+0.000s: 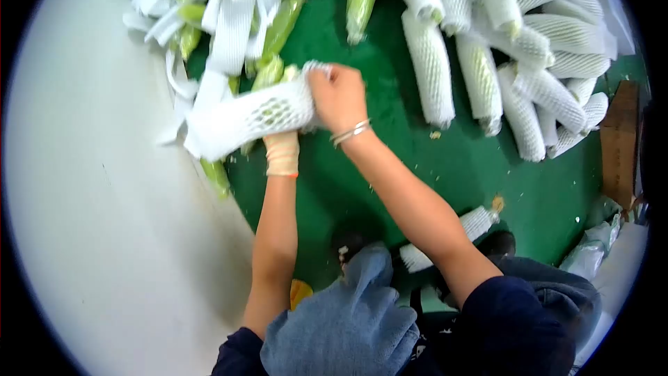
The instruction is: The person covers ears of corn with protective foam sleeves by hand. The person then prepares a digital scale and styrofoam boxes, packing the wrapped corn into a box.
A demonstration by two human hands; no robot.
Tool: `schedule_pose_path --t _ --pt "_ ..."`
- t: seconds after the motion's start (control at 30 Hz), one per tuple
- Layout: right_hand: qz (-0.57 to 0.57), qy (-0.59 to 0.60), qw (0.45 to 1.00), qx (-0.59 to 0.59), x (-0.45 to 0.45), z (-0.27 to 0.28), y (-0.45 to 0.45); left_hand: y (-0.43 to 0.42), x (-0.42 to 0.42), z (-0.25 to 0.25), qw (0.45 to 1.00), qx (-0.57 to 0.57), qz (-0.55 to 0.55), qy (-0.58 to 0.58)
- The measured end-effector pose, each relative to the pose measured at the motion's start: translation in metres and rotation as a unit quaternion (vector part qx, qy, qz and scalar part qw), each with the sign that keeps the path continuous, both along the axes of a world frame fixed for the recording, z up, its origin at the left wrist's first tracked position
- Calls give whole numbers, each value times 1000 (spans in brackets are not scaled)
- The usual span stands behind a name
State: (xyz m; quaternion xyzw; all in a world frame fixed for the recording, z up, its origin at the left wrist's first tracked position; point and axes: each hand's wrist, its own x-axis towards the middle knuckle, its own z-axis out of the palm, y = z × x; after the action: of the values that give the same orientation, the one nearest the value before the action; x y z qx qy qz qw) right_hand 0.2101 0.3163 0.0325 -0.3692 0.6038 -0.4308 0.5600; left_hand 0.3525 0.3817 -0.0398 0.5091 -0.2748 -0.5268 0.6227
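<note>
A white foam net sleeve [240, 122] lies slantwise across my hands, and green shows through its stretched mesh from a long green vegetable inside. My right hand [339, 97], bare with bracelets at the wrist, is closed on the sleeve's right end. Below the sleeve, my left hand [282, 150] wears a pale glove and holds the wrapped vegetable from underneath; its fingers are mostly hidden. Just behind are more green vegetables [284, 24] in clear film. Loose white foam sleeves [233, 31] are heaped over some of them at the upper left.
Many vegetables in foam nets [480, 80] are piled at the upper right of the green surface [390, 167]. One netted piece [480, 223] lies near my feet. A brown cardboard piece [619, 143] stands at the right edge. A pale wall-like surface [125, 188] borders the left.
</note>
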Motion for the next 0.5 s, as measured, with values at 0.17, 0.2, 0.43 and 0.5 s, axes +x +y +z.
schedule_pose_path --t 0.17,0.2,0.43,0.5 --pt "3 80 993 88 14 -58 -17 -27 24 -43 944 -6 11 -330" --pt "2 79 994 80 16 -71 -19 -36 17 -23 916 52 0 -399" --pt "-40 -88 969 227 -51 -74 22 -12 -70 33 758 262 -97 -590" --pt "52 -32 967 247 -86 -62 38 12 -77 0 817 127 -33 -561"
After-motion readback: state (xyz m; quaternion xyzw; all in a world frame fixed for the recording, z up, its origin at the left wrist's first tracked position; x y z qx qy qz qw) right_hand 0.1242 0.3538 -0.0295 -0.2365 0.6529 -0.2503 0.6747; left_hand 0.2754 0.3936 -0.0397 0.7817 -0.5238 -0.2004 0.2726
